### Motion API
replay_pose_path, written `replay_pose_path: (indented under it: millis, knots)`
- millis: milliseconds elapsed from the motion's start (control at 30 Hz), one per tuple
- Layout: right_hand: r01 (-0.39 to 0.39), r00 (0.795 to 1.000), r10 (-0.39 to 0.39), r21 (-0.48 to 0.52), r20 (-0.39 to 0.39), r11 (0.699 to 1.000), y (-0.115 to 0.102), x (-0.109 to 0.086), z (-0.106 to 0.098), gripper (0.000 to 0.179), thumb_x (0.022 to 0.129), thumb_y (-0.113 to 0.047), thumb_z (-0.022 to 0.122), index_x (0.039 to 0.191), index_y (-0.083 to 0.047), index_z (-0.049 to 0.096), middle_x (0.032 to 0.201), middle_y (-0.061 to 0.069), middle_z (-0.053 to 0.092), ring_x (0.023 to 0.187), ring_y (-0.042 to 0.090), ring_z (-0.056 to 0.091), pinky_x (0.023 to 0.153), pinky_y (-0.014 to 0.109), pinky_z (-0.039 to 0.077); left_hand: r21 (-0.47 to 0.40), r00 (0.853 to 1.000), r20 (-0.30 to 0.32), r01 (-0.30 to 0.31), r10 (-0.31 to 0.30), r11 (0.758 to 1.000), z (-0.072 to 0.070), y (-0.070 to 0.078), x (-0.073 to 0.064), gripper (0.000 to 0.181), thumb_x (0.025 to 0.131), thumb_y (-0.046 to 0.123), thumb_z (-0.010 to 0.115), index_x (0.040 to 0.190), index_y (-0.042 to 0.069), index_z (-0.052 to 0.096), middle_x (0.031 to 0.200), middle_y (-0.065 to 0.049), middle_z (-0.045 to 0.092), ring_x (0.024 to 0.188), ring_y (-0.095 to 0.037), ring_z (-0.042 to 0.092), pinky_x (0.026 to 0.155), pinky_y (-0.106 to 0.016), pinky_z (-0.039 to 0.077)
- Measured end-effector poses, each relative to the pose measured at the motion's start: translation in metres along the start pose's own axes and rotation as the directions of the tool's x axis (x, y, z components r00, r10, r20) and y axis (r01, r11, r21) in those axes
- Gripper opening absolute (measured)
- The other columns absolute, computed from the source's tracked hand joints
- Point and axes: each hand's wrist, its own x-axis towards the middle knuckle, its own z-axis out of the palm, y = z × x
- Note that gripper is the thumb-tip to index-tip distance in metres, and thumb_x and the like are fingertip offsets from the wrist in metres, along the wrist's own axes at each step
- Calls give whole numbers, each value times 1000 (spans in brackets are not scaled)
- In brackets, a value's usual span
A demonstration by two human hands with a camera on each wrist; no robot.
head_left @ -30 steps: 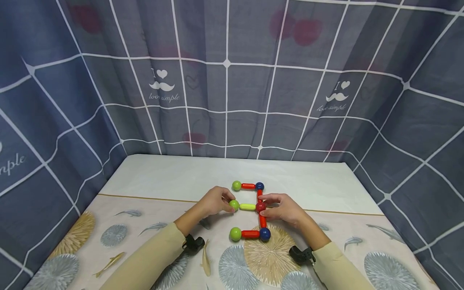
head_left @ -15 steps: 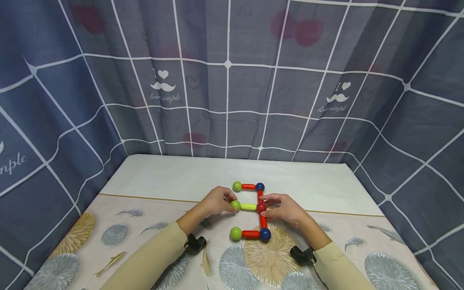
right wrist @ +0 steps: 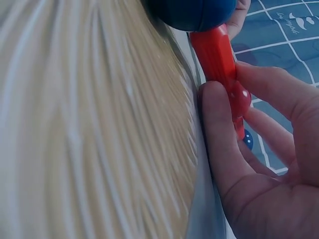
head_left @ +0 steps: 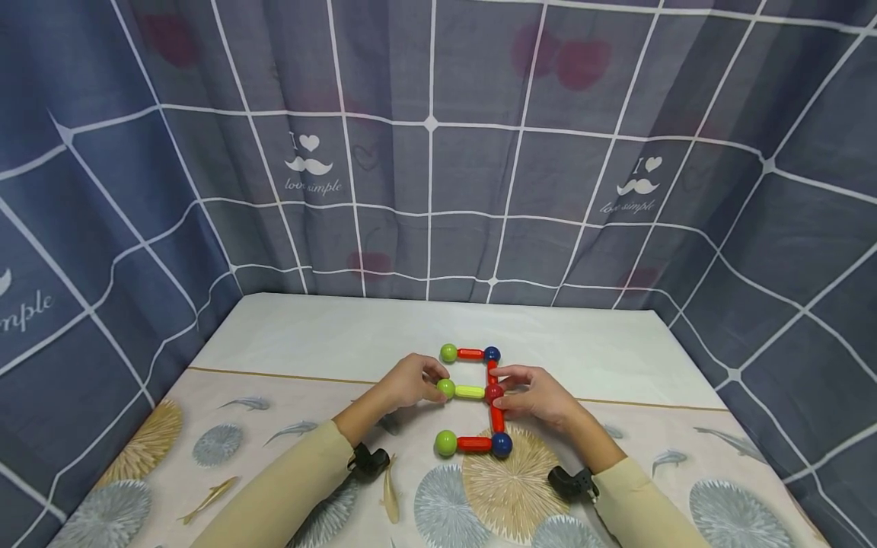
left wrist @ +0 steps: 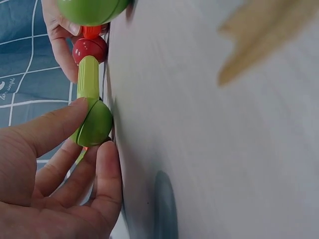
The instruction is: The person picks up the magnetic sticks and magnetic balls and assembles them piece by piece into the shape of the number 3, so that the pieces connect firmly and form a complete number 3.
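Observation:
A figure of balls and short rods, shaped like a backward E, lies on the table in the head view. My left hand (head_left: 409, 380) pinches the green ball (head_left: 445, 389) at the end of its middle arm, thumb on one side and fingers on the other. A yellow-green rod (head_left: 470, 392) joins that ball to the red ball (head_left: 493, 393). My right hand (head_left: 537, 397) holds the red ball between thumb and fingers, partly covering it. Red rods (head_left: 497, 419) run from the red ball to a far blue ball (head_left: 492, 354) and a near blue ball (head_left: 502, 444).
Two more green balls, the far green ball (head_left: 448, 352) and the near green ball (head_left: 446, 443), end the outer arms on red rods. A patterned cloth (head_left: 274, 472) covers the table's front, with a white surface (head_left: 329, 327) behind. A checked curtain (head_left: 384, 167) encloses the back and sides.

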Motion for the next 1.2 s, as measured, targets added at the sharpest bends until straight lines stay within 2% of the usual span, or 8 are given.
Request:
replay_pose_path:
  millis: [233, 533, 767, 1000, 1200]
  knots:
    - [19, 999, -22, -76, -42, 997, 0, 3, 3, 60, 83, -11, 84, 139, -4, 62, 118, 18, 65, 92, 19, 67, 76, 32, 62, 30, 1000, -11, -2, 2, 1000, -2, -2, -2, 29, 79, 3, 87, 104, 8, 73, 99, -3, 70, 88, -15, 63, 71, -26, 52]
    - [4, 1000, -5, -29, -25, 1000, 0, 4, 6, 63, 85, -10, 82, 142, -2, 58, 119, 20, 63, 90, 20, 70, 77, 34, 63, 38, 1000, -17, 15, -14, 999, -3, -3, -3, 29, 81, 4, 85, 107, 10, 73, 102, -4, 68, 86, -16, 59, 68, -26, 50]
    - [-8, 1000, 8, -13, -2, 1000, 1, 3, 6, 63, 86, -10, 80, 144, -4, 56, 119, 20, 60, 91, 21, 68, 77, 32, 62, -1, 1000, -5, 21, -21, 1000, -2, -4, -3, 33, 79, -1, 85, 107, 8, 72, 102, -5, 67, 85, -17, 58, 69, -27, 49]
    - [-9, 1000, 9, 12, 5, 1000, 1, 2, 5, 65, 87, -8, 79, 146, -3, 54, 120, 20, 59, 91, 19, 68, 76, 29, 61, -2, 1000, 9, 29, -29, 1000, -2, -4, 0, 36, 77, -2, 86, 107, 9, 71, 104, -5, 67, 87, -18, 58, 73, -27, 49]
    - [-17, 1000, 17, 25, 0, 1000, 0, 3, 4, 65, 86, -8, 80, 146, -4, 54, 120, 19, 59, 93, 20, 68, 77, 30, 62, -13, 999, -4, 38, -38, 999, -3, -3, 2, 36, 76, -3, 86, 106, 9, 72, 103, -5, 67, 86, -18, 58, 73, -27, 49]
